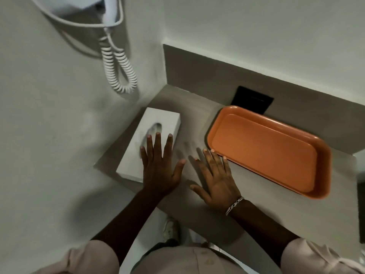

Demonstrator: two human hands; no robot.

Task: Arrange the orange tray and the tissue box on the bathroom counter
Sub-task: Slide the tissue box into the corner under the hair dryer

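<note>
Head cam: both hands are flat with fingers spread, nothing gripped. The left hand (160,165) lies over the tissue box (150,141) by the wall, probably to nudge it square. The right hand (215,175) rests on the counter (197,119), fingertips at the orange tray (268,151) edge.

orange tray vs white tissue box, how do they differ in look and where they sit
The orange plastic tray is shallow, open and empty; the white cardboard tissue box is a closed block with an oval slot. The tray lies near the backsplash, the box against the left wall, under the left hand. Both are rectangular and lie flat.
</note>
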